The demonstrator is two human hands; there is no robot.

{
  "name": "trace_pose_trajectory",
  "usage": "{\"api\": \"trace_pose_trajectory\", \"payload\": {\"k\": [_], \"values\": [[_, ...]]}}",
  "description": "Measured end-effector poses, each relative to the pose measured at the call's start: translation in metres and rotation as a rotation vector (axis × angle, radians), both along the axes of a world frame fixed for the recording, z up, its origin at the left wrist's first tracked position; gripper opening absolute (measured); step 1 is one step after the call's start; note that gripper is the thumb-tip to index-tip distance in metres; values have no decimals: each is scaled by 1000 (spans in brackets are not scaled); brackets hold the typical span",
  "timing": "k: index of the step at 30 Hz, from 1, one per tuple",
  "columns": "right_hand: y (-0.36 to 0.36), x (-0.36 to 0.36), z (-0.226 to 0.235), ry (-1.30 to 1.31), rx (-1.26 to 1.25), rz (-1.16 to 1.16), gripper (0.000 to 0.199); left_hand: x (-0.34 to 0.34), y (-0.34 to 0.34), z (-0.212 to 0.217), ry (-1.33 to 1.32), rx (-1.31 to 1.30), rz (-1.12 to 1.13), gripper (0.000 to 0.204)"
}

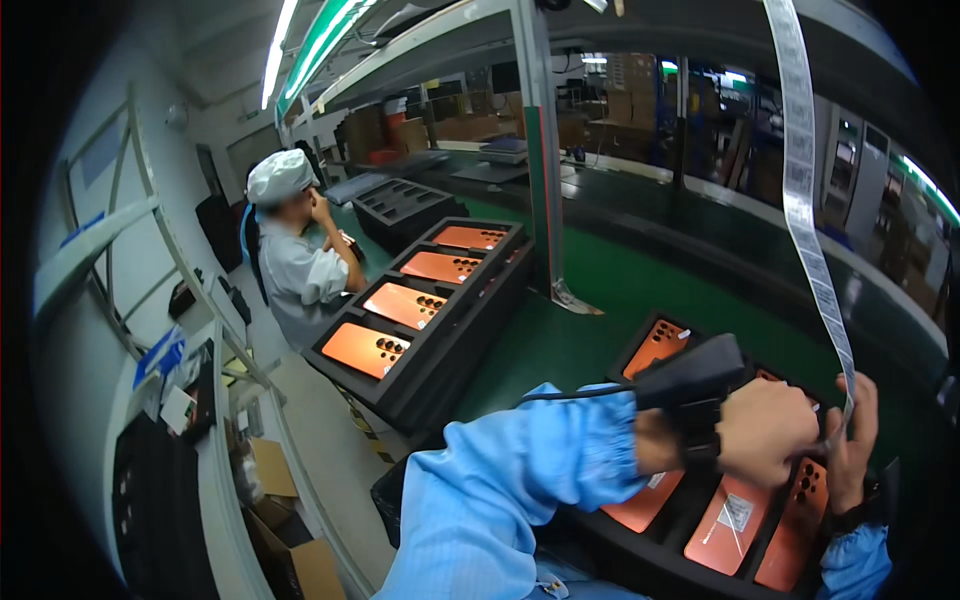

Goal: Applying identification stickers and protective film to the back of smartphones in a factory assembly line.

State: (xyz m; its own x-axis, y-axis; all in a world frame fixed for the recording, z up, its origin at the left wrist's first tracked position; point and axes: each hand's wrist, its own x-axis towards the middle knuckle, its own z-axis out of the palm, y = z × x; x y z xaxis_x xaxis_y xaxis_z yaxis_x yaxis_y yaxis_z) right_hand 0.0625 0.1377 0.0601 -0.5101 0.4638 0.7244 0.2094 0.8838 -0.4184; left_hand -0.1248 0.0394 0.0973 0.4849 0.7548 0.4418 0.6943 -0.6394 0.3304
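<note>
A long silvery-white strip of labels (pixel 803 190) is hung from above, lower end right at the right hand (pixel 853 440); can't be told if it's gripped by those raised fingers. The left hand (pixel 768 430) is curled just beside it, grip hidden, over shiny coral-orange phones (pixel 722 542) slotted into a black foam tray (pixel 681 514).

Co-worker (pixel 300 275): wears a white cap (pixel 280 178).
Metal post (pixel 540 150): stands upright near the middle.
Cardboard boxes (pixel 273 468): at the lower left.
Tube light (pixel 278 55): shines above.
</note>
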Motion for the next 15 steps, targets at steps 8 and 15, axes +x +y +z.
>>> {"api": "trace_pose_trajectory", "payload": {"k": [8,15], "values": [[-17,-10,27,23,258,-50,16,-28,72,-60,-580,-524,-14,23],[-36,-20,25,71,170,77,40,-16,10,-15,-973,-973,-344,29]]}}
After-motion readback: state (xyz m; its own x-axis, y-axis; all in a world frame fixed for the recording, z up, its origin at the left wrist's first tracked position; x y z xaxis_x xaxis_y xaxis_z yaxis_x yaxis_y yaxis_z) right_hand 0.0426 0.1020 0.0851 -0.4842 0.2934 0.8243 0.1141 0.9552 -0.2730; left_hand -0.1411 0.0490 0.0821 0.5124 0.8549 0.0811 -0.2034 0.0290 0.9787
